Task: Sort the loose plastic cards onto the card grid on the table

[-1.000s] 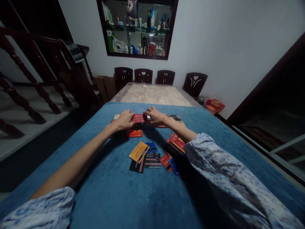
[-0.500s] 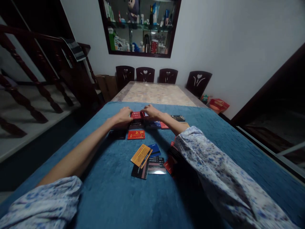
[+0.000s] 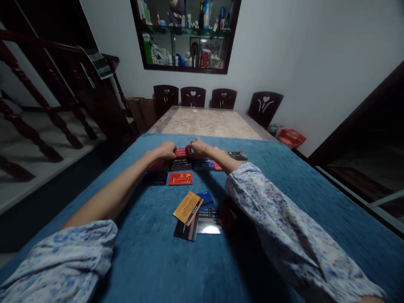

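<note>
Hands frame flat red plastic card.
Can't tell if either grip squeezes; a bump could knock it crooked.

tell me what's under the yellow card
Edges of a blue card and a black card show out from under the yellow card; anything beneath its middle is covered.

Dim light; white glare marks a dark card below centre; shadow pools beneath the right sleeve; edges stretch.
</note>
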Available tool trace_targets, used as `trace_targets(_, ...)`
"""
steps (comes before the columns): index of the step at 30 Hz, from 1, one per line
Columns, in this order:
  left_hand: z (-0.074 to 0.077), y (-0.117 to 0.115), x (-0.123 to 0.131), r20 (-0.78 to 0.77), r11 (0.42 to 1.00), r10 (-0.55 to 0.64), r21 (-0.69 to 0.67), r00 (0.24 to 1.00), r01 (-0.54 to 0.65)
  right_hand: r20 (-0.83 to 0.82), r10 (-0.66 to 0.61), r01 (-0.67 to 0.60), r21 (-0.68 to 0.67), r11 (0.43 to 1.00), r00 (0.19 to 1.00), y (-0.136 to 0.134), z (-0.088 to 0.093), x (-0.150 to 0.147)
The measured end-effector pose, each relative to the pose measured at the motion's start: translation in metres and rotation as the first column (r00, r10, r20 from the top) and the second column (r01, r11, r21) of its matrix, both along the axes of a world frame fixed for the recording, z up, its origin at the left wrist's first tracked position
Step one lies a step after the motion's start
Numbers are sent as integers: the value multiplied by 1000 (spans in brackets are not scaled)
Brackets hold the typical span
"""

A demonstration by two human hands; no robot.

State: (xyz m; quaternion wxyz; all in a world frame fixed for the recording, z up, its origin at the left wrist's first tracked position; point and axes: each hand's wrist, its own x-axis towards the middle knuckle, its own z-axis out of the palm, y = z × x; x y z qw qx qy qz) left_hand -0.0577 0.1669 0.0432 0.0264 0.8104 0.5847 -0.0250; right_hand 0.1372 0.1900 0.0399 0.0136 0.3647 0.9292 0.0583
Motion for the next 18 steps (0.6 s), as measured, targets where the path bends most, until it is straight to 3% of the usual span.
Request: trace_targets(18, -13, 12, -3, 18, 998, 25, -66, 1000, -24, 52, -67, 70, -67, 995, 996, 0, -1, -8)
